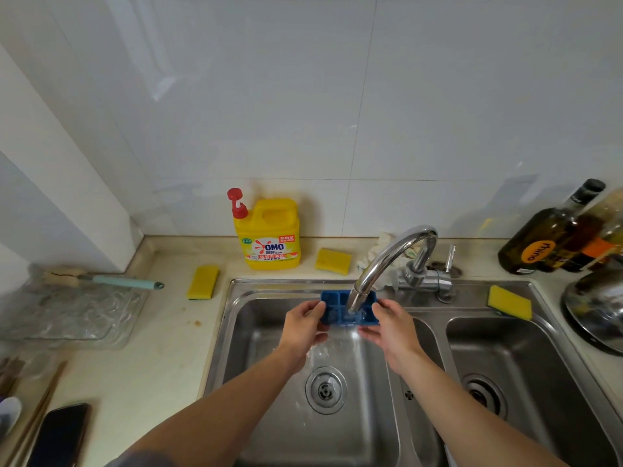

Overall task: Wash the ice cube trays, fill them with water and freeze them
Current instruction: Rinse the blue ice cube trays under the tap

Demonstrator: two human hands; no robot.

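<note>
1. Holding the blue ice cube tray (332, 310) by its two short ends, the left hand (301, 328) and right hand (392, 330) presented its open cells to the faucet (387, 261), so that the stream fell into the compartments.
2. The left fingers (312, 310) were curled round the tray's left end, and the right fingers (382, 306) grasped the opposite end. Neither hand was released.
3. The tray lay between the two sets of fingers, just under the spout and over the left basin of the sink (263, 291). Gripping the ends left the cells uncovered.
4. Water spilled off the tray's near edge, below the fingers, towards the drain (326, 389). This suggested rinsing, though filling could not be ruled out.
5. Beyond the fingers, on the desk (161, 332), stood the detergent bottle (269, 237). A yellow sponge (203, 282) lay to its left, probably set out for the washing step.
6. A slip of wet fingers seemed the main risk.
</note>
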